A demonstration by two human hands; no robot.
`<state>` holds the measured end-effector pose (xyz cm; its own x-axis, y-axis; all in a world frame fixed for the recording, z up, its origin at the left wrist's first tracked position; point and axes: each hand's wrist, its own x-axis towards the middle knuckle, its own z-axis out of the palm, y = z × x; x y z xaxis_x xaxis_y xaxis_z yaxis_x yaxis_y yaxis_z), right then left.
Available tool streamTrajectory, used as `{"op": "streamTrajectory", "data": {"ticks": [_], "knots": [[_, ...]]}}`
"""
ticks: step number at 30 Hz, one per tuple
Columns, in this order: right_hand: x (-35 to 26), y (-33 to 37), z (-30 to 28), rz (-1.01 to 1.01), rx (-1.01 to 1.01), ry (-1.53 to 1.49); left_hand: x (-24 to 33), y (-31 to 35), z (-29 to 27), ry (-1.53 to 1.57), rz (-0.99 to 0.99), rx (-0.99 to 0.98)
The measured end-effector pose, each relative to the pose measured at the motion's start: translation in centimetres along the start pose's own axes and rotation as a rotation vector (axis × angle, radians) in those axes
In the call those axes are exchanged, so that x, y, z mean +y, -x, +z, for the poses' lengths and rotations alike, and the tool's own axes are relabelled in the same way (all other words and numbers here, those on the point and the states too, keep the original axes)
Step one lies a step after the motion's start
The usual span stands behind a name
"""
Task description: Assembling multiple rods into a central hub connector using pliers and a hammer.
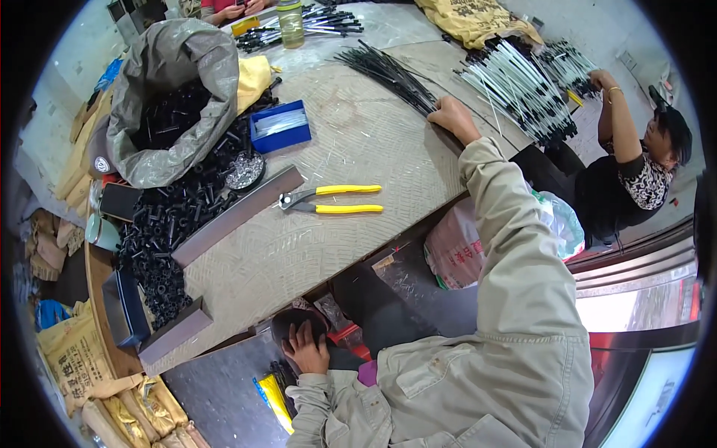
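At the table's far right edge my right hand [454,119] is closed around the near end of a bundle of thin black rods [392,77]. The rods fan out away from it toward the far left. My left hand [306,348] lies with fingers spread on a dark rounded surface below the table's near edge, holding nothing. Pincers with yellow handles [347,210] rest on the tabletop [358,157] between the two hands. To the right of my right hand lies a large pile of white rods with black ends [515,86].
Black plastic parts [160,231] are heaped at the left by a grey sack [224,63], held back by a metal bar [239,216]. A blue box [280,125] holds thin pale sticks. A bottle [291,26] stands at the back. A co-worker [620,164] reaches toward rods at right.
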<state>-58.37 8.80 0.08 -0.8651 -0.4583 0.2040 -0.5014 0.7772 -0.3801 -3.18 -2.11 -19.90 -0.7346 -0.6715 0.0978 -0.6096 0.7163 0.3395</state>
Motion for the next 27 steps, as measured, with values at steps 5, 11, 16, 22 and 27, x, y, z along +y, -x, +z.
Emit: {"op": "streamTrajectory", "data": {"ticks": [5,11,16,22,27], "knots": [[-2.5,0.7,-1.0,0.129,-0.11,0.134,-0.5,0.0,0.5,0.007,-0.01,-0.01],[-5.5,3.5,-1.5,-0.093,0.079,0.047,-1.1,0.6,0.5,0.028,-0.006,0.028],[-4.8,2.8,-3.5,-0.179,0.133,0.181,-1.1,0.7,0.7,0.058,-0.012,0.038],[-4.5,0.7,-6.0,-0.136,0.313,0.069,-0.9,0.7,0.7,0.088,-0.004,0.061],[-9.5,0.1,-10.2,-0.185,0.111,-0.697,-1.2,0.7,0.3,0.091,-0.015,0.082]]}}
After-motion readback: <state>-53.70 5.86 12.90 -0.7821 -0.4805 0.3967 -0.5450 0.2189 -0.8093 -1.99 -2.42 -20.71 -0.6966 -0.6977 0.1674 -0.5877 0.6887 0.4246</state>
